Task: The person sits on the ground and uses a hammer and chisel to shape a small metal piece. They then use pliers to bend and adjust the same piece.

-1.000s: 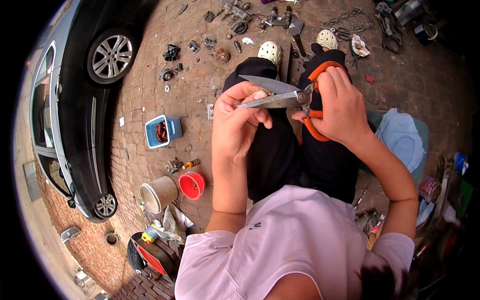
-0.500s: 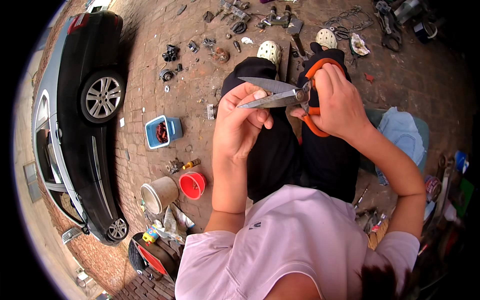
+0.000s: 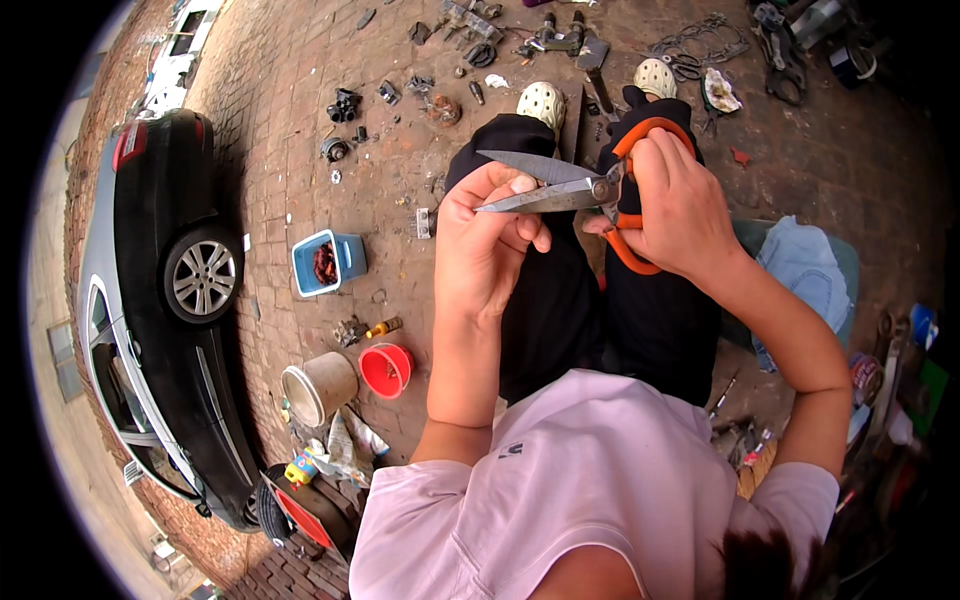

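Observation:
My right hand (image 3: 676, 205) grips a pair of scissors (image 3: 560, 195) by its orange handles, with the blades spread and pointing left. Close against those blades is my left hand (image 3: 487, 240), its thumb and fingers pinched together around the lower blade's end. The thumb tip shows in the gap between the two blades. Whatever my left fingers hold, if anything, is too small or hidden to make out. Both hands are above my lap, over black trousers (image 3: 545, 300).
Metal parts (image 3: 343, 105) and a hammer (image 3: 595, 75) lie on the brick ground. To the left are a blue basket (image 3: 350, 258), a red bucket (image 3: 386, 370), a whitish bucket (image 3: 320, 390) and a car (image 3: 165, 310). Blue cloth (image 3: 805, 275) drapes at my right.
The car at the left has moved down in the picture, and a white shape shows more behind it. Both hands and the scissors stay nearly where they were, blades still apart.

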A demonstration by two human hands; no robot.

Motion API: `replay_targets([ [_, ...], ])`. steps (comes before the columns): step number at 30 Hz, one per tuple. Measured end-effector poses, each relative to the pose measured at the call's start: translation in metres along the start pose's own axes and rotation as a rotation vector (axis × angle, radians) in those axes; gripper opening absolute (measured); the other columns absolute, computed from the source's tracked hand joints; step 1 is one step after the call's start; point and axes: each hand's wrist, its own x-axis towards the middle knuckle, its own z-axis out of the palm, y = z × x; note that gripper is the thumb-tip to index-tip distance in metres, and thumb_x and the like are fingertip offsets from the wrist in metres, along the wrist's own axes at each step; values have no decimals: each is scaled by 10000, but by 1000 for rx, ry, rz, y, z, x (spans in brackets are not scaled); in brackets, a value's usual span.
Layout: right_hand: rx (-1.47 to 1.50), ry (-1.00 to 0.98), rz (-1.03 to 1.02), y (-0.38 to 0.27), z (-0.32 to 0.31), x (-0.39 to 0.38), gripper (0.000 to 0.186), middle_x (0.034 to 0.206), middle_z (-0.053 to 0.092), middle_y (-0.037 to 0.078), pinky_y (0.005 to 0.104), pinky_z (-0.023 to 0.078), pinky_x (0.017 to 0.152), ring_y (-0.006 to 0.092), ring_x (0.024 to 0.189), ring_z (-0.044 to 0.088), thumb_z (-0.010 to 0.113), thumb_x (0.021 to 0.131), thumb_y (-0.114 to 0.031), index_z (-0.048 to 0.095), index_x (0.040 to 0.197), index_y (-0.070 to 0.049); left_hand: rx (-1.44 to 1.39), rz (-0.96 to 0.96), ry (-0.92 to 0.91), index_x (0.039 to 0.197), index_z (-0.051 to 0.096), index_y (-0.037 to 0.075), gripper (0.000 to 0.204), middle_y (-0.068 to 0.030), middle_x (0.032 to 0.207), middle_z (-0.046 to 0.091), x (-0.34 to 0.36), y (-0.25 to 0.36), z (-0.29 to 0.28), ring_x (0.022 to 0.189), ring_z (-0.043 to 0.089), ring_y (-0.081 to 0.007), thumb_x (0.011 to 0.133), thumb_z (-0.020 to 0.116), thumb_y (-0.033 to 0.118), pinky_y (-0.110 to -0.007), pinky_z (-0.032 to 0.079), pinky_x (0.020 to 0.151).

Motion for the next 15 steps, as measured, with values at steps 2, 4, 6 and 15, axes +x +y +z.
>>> replay_targets([
  [2,7,13,-12,1,2,0,655,866,517,108,367,521,649,288,793,583,779,717,-542,499,958,-1,-17,-27,-2,871,620,11,66,-32,692,606,0,1,-1,569,583,-99,930,612,39,-275,540,525],
  [4,15,12,-18,2,3,3,655,862,518,109,367,522,642,290,780,586,780,717,-538,500,957,2,-43,-54,2,874,620,17,60,-28,690,603,2,3,-2,568,580,-97,929,615,42,-274,537,525],
  [6,24,1,-18,3,4,4,657,860,519,110,366,523,638,291,769,588,784,715,-534,501,959,6,-74,-67,-6,886,621,20,49,-26,695,605,2,2,-4,571,580,-95,929,615,42,-274,536,528],
  [15,32,11,-23,3,6,2,643,861,527,112,357,525,604,287,711,604,799,721,-500,510,979,12,-116,-78,18,921,621,17,37,-32,719,616,1,1,-5,576,586,-104,934,611,50,-287,538,545],
])
